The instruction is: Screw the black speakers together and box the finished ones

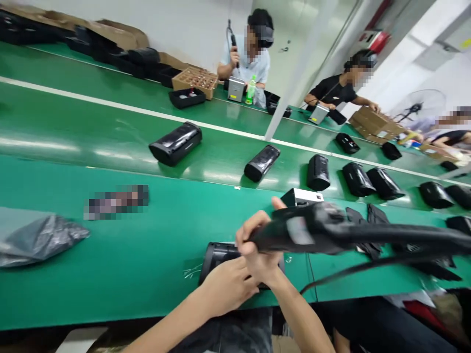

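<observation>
My right hand (259, 245) is wrapped round a black electric screwdriver (287, 233), whose thick cable end points off to the right and is smeared by motion. Beneath both hands lies a black glossy housing (217, 255), shaped like a portable speaker, near the front edge of the green table. My left hand (230, 284) is over the front of this housing, its fingers curled and pressed together close under my right hand. Whatever is between those fingertips is hidden, and so is the screwdriver's tip. Clear plastic strands (193, 271) stick out left of the housing.
Several similar black housings (176, 143) stand along the green conveyor (221, 157) beyond. A white-topped box (303, 197) is just behind the screwdriver. Black parts (368, 220) lie to the right, a grey plastic bag (40, 238) to the left. Co-workers (245, 59) sit across the line.
</observation>
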A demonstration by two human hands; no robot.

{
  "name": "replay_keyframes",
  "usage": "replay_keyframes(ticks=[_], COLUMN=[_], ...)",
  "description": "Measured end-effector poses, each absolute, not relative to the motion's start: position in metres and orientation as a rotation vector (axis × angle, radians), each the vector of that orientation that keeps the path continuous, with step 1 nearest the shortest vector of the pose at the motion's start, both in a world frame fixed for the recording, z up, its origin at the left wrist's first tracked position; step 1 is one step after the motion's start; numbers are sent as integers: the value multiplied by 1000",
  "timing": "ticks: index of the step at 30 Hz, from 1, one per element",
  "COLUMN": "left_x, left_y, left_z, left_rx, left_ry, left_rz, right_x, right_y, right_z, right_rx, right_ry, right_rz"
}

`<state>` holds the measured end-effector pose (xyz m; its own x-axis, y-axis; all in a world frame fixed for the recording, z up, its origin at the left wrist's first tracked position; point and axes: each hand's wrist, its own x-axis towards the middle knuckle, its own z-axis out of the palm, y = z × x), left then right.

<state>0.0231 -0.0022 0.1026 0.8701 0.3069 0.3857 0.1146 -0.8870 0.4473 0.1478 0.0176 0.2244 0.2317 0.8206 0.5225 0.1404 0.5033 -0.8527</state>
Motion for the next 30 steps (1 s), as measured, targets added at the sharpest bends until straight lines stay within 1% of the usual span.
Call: replay_keyframes(ticks=[3,6,8,12,16,19,22,25,28,30], left_x=[23,22,21,20,20,21,23,24,25,26], left_y=[2,4,4,4,3,3,3,2,3,4], left_z=[115,125,128,128,127,124,121,121,124,124], left_rx=[2682,2747,2773,2803,2801,2797,2774,2758,2785,2817], left_ry=[284,288,291,289,287,278,280,255,218,195], left_rz=[719,767,775,803,839,859,867,840,773,735], right_x=[197,262,298,328,323,316,302,266,210,169], right_y=[-6,-31,-39,-28,-16,-26,-43,-46,-26,-6], right_z=[257,277,275,249,230,230,245,270,292,298], right_rx=[-929,-1026,-1122,-1168,-1199,-1229,-1231,-1157,-1030,-917], right_ry=[-1114,-982,-941,-950,-944,-968,-985,-947,-949,-993], right_rz=[287,0,-79,-149,-113,-14,55,87,215,330])
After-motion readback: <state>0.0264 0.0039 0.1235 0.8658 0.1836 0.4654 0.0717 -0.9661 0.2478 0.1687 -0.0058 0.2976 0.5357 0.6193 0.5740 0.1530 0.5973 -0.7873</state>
